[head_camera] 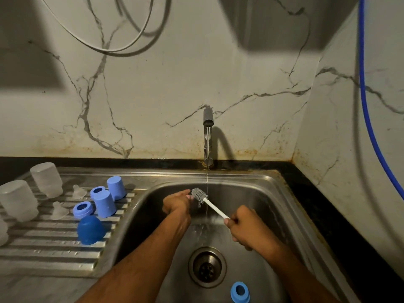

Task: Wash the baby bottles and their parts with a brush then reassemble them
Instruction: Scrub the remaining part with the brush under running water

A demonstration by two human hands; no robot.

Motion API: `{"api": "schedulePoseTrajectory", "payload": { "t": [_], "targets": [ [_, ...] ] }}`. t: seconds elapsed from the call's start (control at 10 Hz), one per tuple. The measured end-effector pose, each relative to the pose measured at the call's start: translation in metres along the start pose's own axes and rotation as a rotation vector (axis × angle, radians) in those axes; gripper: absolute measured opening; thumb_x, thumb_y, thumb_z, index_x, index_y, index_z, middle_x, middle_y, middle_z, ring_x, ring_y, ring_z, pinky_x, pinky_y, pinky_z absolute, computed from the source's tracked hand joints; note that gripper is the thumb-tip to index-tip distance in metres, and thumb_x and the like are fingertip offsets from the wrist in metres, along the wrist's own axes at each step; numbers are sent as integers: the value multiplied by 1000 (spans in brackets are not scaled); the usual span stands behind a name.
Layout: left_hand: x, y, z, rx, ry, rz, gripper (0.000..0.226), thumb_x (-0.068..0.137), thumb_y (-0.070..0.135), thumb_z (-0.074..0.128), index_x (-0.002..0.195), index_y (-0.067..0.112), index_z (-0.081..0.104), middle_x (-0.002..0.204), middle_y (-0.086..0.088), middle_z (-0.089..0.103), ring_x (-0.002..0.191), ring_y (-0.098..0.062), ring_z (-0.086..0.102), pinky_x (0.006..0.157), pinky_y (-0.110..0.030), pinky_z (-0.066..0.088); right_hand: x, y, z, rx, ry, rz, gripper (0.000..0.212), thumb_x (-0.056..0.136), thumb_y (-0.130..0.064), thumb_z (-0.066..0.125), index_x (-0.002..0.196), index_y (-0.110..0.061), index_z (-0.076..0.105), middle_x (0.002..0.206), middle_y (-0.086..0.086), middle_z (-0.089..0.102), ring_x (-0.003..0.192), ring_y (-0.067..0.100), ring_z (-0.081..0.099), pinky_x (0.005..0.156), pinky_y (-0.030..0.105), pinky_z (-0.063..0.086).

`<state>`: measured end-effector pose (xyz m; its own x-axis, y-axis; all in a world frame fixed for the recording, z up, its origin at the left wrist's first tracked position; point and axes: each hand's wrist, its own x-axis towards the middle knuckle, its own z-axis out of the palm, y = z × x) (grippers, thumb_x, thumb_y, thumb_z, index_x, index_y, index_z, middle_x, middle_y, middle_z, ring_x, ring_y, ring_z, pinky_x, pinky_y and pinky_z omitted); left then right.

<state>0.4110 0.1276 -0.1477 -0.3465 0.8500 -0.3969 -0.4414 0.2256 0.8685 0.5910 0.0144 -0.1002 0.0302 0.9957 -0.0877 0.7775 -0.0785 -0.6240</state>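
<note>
Right hand (241, 226) grips the brush (208, 202) handle — its long axis runs up toward 10 o'clock, bristles meeting the left hand (177, 202), which looks curled round something I can't make out. Blue ring (240, 291) sits at 6 o'clock, nearer the right.

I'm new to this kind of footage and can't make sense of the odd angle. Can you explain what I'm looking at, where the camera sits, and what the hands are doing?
There is no machine here: a person wears a wide-angle camera on the head, looking down at their own two hands over a steel sink. The tap is running. The right hand grips the white handle of a bottle brush. The left hand is at its grey bristle head, though what it holds, if anything, is hidden. On the ribbed draining board to the left stand frosted bottles, clear teats, light blue caps, rings and a dark blue dome. One more blue ring lies in the sink.
</note>
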Motion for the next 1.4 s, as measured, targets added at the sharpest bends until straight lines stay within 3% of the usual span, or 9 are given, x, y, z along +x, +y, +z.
{"api": "schedulePoseTrajectory", "payload": {
  "t": [0.1, 0.2, 0.3, 0.7, 0.9, 1.0, 1.1, 1.3, 1.4],
  "targets": [
    [-13, -7, 13, 109, 62, 105, 49, 83, -7, 68, 128, 9, 61, 126, -18, 63, 113, -33, 63, 96, -42, 53, -1, -8, 6, -118, 66, -48, 26, 102, -36, 54, 83, -20, 50, 86, -1, 54, 78, 16, 56, 69, 30, 46],
    [-22, -10, 21, 204, 162, 194, 35, 81, -5, 74, 114, 2, 69, 110, -16, 69, 97, -25, 65, 96, -38, 54, -1, -14, 8, -165, 76, -31, 24, 103, -35, 53, 99, -12, 62, 101, 7, 64, 91, 23, 64, 70, 29, 46],
    [-22, -8, 18, 208, 224, 198, 21, 79, -8, 74, 98, 1, 75, 97, -11, 72, 84, -21, 63, 92, -32, 55, -6, -16, 10, -195, 48, -66, 23, 103, -37, 53, 95, -16, 61, 93, 4, 61, 83, 19, 60, 62, 23, 41],
    [-18, -2, 15, 162, 301, 192, 14, 86, -9, 63, 76, -1, 67, 74, -11, 66, 80, -22, 60, 82, -30, 51, -8, -22, 5, -174, 10, -83, 20, 102, -32, 55, 106, -13, 60, 95, 2, 58, 84, 16, 58, 71, 29, 49],
    [-29, -12, 23, 382, 200, 231, 12, 75, -5, 79, 78, 4, 70, 81, -8, 68, 78, -18, 63, 79, -29, 56, -6, -27, 1, -198, 26, -38, 23, 103, -29, 54, 112, -9, 61, 115, 10, 64, 101, 25, 63, 78, 32, 50],
    [-19, -5, 17, 334, 257, 226, 17, 78, -4, 76, 71, 9, 69, 87, -11, 72, 80, -20, 64, 88, -36, 57, -7, -24, 2, -178, 15, -58, 16, 102, -32, 56, 96, -18, 56, 95, 3, 60, 76, 14, 57, 63, 27, 49],
    [-19, -10, 17, 485, 177, 272, 14, 76, -2, 79, 78, 10, 73, 85, -6, 72, 82, -16, 66, 84, -30, 58, -1, -25, 0, -190, 45, -18, 14, 102, -31, 56, 98, -18, 57, 99, 4, 59, 84, 17, 58, 68, 29, 46],
    [-13, 6, 10, 145, -81, -17, 16, 88, -9, 59, 92, 2, 69, 76, -6, 65, 71, -18, 60, 65, -27, 55, 12, -5, -4, 119, -13, 67, 29, 101, -32, 57, 81, -11, 55, 72, 7, 55, 51, 17, 45, 42, 23, 37],
    [-6, 8, 2, -130, -209, -255, 32, 96, -3, 36, 84, 8, 64, 57, 2, 61, 67, -15, 61, 76, -34, 49, 15, 4, -3, 135, -18, 74, 31, 102, -30, 57, 80, -7, 58, 68, 8, 57, 47, 16, 46, 39, 22, 37]
  ]
}}
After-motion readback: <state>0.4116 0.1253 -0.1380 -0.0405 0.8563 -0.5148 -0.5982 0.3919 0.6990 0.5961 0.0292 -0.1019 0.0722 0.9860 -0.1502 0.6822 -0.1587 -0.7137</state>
